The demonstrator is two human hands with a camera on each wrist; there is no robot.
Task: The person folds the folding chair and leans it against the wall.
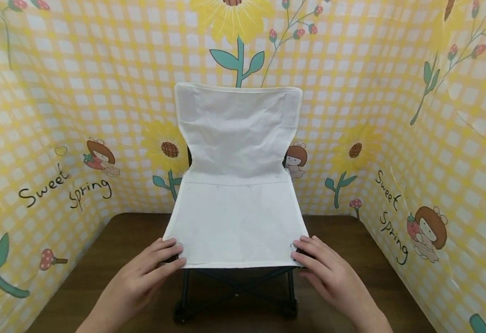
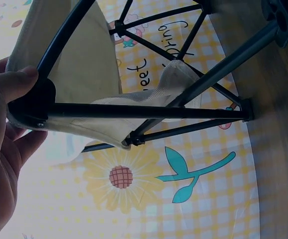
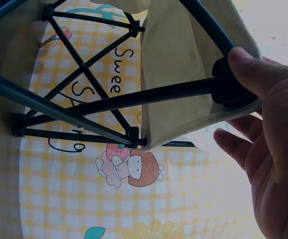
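A small folding chair (image 1: 236,217) with a white fabric seat and backrest stands unfolded, facing me. My left hand (image 1: 136,275) grips the front left corner of the seat, fingers on top. In the left wrist view its thumb (image 2: 22,82) presses the black plastic corner joint (image 2: 34,102) from below. At the front right corner my right hand (image 1: 336,277) holds on the same way, its thumb (image 3: 245,62) against the black joint (image 3: 228,84). Dark metal tubes (image 3: 148,94) cross under the seat.
The chair stands on a dark brown wooden tabletop (image 1: 84,259). Yellow checked cloth (image 1: 122,106) with sunflowers, cartoon figures and "Sweet Spring" lettering hangs behind the chair and on both sides. Black feet (image 1: 181,312) end the chair's front legs.
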